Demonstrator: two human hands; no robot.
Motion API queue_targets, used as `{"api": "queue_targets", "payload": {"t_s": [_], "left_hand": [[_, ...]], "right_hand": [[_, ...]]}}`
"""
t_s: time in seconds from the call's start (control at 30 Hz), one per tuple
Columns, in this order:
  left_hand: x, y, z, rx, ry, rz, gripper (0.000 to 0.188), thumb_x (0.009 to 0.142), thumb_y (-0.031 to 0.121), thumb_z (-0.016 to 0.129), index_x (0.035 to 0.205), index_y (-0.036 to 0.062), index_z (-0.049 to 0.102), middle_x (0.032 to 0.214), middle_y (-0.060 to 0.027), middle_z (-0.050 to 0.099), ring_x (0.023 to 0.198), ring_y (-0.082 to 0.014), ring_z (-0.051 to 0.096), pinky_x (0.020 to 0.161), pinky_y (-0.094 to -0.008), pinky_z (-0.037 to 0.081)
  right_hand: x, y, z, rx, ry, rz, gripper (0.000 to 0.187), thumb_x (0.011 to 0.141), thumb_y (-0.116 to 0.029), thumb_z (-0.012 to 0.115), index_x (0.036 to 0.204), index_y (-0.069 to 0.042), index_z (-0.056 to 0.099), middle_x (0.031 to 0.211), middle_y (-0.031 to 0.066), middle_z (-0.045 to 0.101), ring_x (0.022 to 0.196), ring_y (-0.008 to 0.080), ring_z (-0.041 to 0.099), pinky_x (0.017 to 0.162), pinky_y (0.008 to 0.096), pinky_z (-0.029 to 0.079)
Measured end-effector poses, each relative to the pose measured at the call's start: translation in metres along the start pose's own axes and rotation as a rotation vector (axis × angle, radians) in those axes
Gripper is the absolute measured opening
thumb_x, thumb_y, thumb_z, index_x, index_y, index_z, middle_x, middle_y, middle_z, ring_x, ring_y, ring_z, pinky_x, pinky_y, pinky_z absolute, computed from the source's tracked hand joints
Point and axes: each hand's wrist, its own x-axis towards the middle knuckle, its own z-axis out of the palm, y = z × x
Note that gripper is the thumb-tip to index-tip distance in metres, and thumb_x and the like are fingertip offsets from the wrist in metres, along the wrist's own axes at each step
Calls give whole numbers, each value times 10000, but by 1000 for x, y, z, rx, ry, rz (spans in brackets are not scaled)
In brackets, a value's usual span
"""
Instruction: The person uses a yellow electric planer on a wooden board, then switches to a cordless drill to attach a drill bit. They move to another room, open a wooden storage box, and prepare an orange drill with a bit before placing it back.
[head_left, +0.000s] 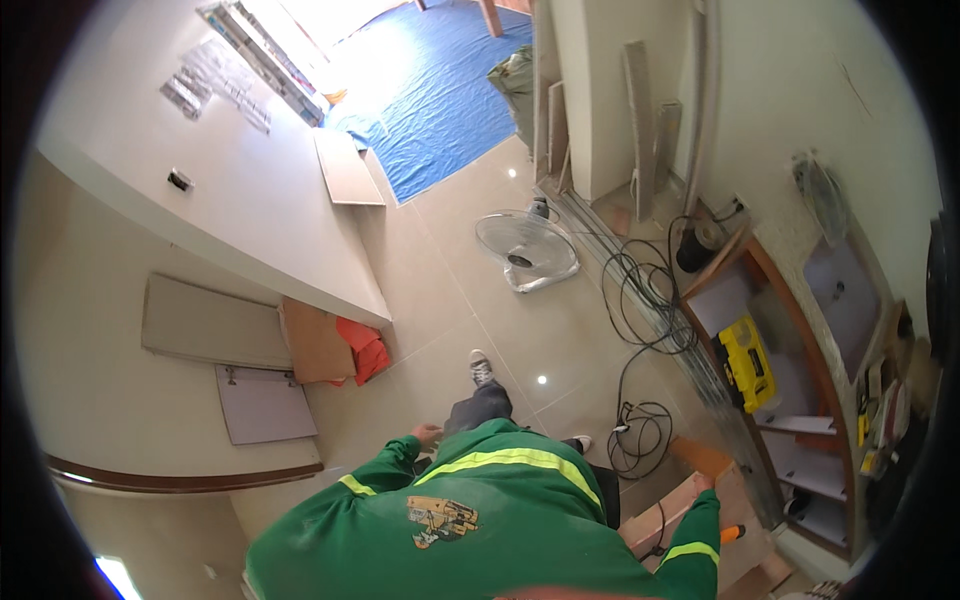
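Observation:
My left hand hangs beside my left thigh, small in the picture. Its fingers look loose and slightly bent, and I see nothing held in them. Just below it is a small dark thing I cannot make out. On the other side, my right hand is low at the edge of a wooden board or box; its fingers are mostly hidden, so a grip on the wood cannot be told. Near that forearm lies a tool with an orange and black handle. A black cord runs across the wood.
A fan stands on the tiled floor ahead, with tangled black cables to its right. An open wooden cabinet with a yellow tool case lines the right. Panels lean at the left; a blue sheet covers the far floor.

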Motion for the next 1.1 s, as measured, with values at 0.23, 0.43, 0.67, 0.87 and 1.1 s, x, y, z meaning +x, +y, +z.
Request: {"api": "queue_targets", "payload": {"t_s": [0.23,0.43,0.67,0.87,1.1], "left_hand": [[58,-11,-105,-347,-44,30,408,1028,336,703,1368,115,661,1185,-109,724,940,-296,740,789,-460,614],[117,29,-244,-381,38,-15,435,1033,348,697,1392,112,632,1108,-93,692,904,-276,710,774,-438,607],[148,171,-373,-599,134,362,413,1090,298,620,1432,70,591,1184,-75,691,984,-241,727,803,-379,599],[198,226,-432,-705,110,416,438,1087,307,623,1452,71,571,1201,-75,695,1004,-243,727,808,-384,595],[239,173,-463,-851,162,68,182,1001,240,650,1079,80,687,807,-59,607,698,-253,649,544,-412,543]], "right_hand": [[-140,-153,160,115,-424,64,441,1101,-283,549,1511,-122,557,1395,129,632,1241,343,645,1003,600,546],[-264,-282,326,-214,-653,-148,395,1059,-315,607,1421,-159,625,1288,66,703,1154,282,672,982,561,535],[-292,-469,429,-652,-676,-473,440,1035,-363,640,1427,-162,647,1347,61,697,1230,280,655,1020,562,522],[-320,-629,476,-678,-659,-204,505,1004,-410,687,1452,-184,635,1424,47,670,1315,297,621,1080,570,486],[-277,-783,603,-747,-855,-157,389,992,-380,699,1337,-203,737,1321,54,730,1200,282,690,996,540,570]]}}
